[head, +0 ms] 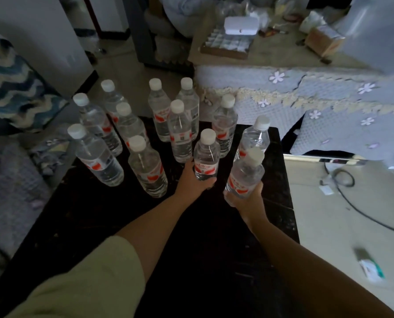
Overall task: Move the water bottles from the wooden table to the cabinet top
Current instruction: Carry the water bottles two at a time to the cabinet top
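Note:
Several clear water bottles with white caps and red labels stand on the dark wooden table point(81, 216). My left hand point(192, 177) grips the lower part of one bottle point(206, 154) near the table's middle. My right hand point(248, 198) holds the base of another bottle point(245, 173), tilted slightly and close to the table's right side. Behind it stands one more bottle point(255, 136). A cluster of bottles point(95, 154) fills the left and far part of the table.
A surface draped in a grey flowered cloth point(329, 97) rises at the far right, cluttered with a white box point(240, 25) and a carton point(324, 41). A pale floor with a black cable point(352, 203) lies right. A blue patterned cushion point(14, 88) sits left.

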Action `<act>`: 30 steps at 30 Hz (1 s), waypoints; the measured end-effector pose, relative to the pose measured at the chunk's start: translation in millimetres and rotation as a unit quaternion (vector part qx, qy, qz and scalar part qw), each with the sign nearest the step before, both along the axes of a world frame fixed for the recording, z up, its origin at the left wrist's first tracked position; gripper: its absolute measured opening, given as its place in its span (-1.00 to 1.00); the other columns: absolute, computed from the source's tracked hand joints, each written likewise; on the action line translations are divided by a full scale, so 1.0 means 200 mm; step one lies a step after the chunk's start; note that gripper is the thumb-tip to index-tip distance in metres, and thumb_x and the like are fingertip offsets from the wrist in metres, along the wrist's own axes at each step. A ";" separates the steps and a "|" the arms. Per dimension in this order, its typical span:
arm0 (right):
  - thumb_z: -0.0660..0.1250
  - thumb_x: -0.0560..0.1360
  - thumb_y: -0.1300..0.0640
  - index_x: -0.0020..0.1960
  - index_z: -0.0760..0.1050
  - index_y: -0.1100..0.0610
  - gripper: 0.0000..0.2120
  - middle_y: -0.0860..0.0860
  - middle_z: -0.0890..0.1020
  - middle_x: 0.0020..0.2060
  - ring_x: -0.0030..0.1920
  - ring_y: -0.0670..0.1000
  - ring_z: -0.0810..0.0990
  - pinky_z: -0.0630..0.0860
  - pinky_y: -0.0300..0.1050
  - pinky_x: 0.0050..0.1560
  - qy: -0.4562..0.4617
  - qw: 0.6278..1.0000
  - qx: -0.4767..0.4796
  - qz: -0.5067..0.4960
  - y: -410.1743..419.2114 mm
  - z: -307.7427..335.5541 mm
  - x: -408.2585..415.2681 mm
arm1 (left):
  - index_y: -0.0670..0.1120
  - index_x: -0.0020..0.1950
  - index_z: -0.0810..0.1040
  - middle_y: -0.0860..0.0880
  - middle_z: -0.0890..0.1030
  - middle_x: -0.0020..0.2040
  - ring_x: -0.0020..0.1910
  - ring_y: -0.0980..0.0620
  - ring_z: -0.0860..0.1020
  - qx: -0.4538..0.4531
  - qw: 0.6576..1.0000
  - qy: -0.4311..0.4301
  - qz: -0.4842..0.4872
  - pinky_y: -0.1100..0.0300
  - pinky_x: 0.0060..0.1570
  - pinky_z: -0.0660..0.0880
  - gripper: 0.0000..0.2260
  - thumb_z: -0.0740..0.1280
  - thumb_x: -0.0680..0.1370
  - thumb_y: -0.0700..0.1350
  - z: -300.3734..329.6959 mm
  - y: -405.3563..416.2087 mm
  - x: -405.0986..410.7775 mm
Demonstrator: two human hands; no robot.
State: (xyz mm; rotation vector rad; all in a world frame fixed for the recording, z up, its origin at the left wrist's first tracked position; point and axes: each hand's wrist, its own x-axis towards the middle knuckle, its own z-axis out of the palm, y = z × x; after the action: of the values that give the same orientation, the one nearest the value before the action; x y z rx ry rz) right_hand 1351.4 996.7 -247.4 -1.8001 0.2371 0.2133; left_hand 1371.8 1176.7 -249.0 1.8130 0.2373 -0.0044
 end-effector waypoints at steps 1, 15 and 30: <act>0.57 0.32 0.13 0.43 0.11 0.03 -0.14 0.03 0.49 0.26 0.23 0.04 0.53 0.52 0.06 0.23 -0.005 1.000 -0.010 -0.014 0.02 -0.01 0.01 | -0.04 0.38 0.25 0.23 0.46 0.17 0.10 0.40 0.48 -0.001 1.000 -0.004 0.001 0.50 0.04 0.37 -0.28 0.55 0.34 -0.23 -0.02 0.01 0.03; 0.57 0.32 0.06 0.28 0.34 -0.05 -0.37 -0.12 0.60 0.03 0.01 -0.13 0.59 0.51 -0.39 -0.16 -0.007 0.996 -0.043 -0.071 0.05 -0.02 0.04 | 0.02 0.23 0.44 0.23 0.58 -0.03 -0.11 0.40 0.57 -0.002 1.000 -0.028 0.002 0.56 -0.23 0.43 -0.44 0.56 0.30 -0.20 -0.12 0.00 0.08; 0.49 0.39 -0.01 0.14 0.47 0.05 -0.61 0.06 0.67 -0.05 -0.02 0.09 0.66 0.58 0.17 0.12 0.050 0.984 -0.093 -0.143 -0.26 0.20 -0.43 | 0.14 0.11 0.36 0.19 0.56 -0.10 -0.15 0.29 0.54 0.057 0.983 0.037 -0.172 0.47 -0.25 0.39 -0.51 0.55 0.32 -0.08 0.07 -0.16 -0.25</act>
State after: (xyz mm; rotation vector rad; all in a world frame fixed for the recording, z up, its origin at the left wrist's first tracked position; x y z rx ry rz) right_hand 1264.5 944.9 -207.2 -1.9168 0.5992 0.0777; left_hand 1322.2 1144.9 -234.6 1.9504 -0.0270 -0.3079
